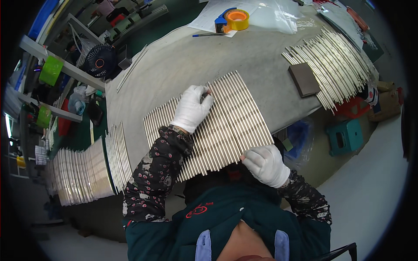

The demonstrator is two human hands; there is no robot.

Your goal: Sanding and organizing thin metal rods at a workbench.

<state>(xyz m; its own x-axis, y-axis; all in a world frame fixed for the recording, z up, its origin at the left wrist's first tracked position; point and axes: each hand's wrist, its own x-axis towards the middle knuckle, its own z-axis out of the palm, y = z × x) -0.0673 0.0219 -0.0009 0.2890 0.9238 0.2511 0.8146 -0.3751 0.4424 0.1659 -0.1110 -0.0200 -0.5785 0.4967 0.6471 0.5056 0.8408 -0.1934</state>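
A row of slim, shiny metal rods (217, 126) lies side by side on the grey table in front of me, with a narrow dark gap running through it. My left hand (190, 109), in a white glove with bare fingertips, rests over the row. Its thumb and fingers are curled together at the far rod ends, closed on a rod there. At the near edge, my right hand (266, 166), gloved the same way, has its fingers closed at the near end of a rod. The palm hides part of its grip.
More rods (333, 69) lie at the right, a dark brown block (304, 80) beside them. Rod stacks (87, 172) stand at the left. A tape dispenser (233, 21), pen (210, 35) and papers are at the back. A teal stool (345, 137) stands on the floor.
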